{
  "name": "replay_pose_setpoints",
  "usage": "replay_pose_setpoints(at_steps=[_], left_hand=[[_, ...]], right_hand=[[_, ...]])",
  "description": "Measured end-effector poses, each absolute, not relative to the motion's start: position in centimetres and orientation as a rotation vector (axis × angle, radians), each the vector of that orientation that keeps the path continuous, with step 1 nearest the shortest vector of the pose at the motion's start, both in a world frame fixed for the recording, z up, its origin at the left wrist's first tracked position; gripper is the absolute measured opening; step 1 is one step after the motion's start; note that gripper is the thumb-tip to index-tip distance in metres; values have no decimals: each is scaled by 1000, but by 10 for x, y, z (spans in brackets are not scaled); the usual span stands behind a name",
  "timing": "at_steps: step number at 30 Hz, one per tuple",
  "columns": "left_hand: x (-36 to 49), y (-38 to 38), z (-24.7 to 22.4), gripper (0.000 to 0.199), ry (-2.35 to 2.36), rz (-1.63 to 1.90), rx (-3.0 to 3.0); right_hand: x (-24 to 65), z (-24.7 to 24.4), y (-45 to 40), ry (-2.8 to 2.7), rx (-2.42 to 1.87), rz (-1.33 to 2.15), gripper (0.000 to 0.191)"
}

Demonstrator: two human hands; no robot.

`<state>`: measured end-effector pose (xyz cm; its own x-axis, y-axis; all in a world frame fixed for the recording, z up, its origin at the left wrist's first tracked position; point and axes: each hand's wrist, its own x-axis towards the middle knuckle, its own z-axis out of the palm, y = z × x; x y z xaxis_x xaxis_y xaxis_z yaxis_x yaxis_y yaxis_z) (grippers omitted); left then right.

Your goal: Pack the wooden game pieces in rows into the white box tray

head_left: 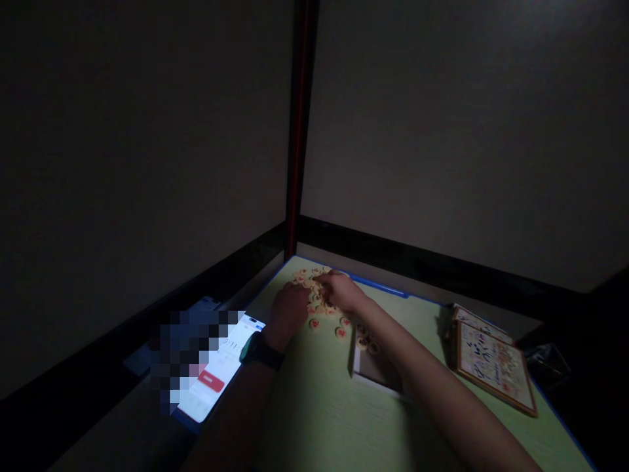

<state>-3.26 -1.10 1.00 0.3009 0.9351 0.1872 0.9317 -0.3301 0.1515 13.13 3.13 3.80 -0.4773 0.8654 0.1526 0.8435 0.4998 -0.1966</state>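
Round wooden Chinese chess pieces [317,309] with red or dark characters lie in a loose pile at the table's far corner. My right hand [340,290] is over the pile, its index finger stretched out to the pieces and apart from the lower fingers; no piece shows in its grasp. At the pile's left edge is my left hand [291,307], back up, fingertips dim and hidden against the pieces. A dark watch is on my left wrist. Below my right forearm, a shallow tray [376,372] with a pale rim holds several more pieces [362,342].
The pale green table [314,406] has a blue edge and stands in a dark wall corner. A lit phone [209,377] is left of my left wrist. A hinged wooden box [494,360] with printed writing lies at the right, a dark clear-sided container [548,367] beyond it.
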Motion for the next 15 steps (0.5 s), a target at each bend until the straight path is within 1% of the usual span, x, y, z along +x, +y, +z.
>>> replay_pose_setpoints(at_steps=[7,13,15], left_hand=[[-31,-11,10,32,1899,386,2479],[-32,-12,11,32,1836,340,2464],[-31,-12,10,31,1832,329,2467]], right_hand=[[116,34,44,-2643,-1318,325,35],[132,34,50,-2573,-1301,527,44],[140,35,51,-2541,-1332,528,41]])
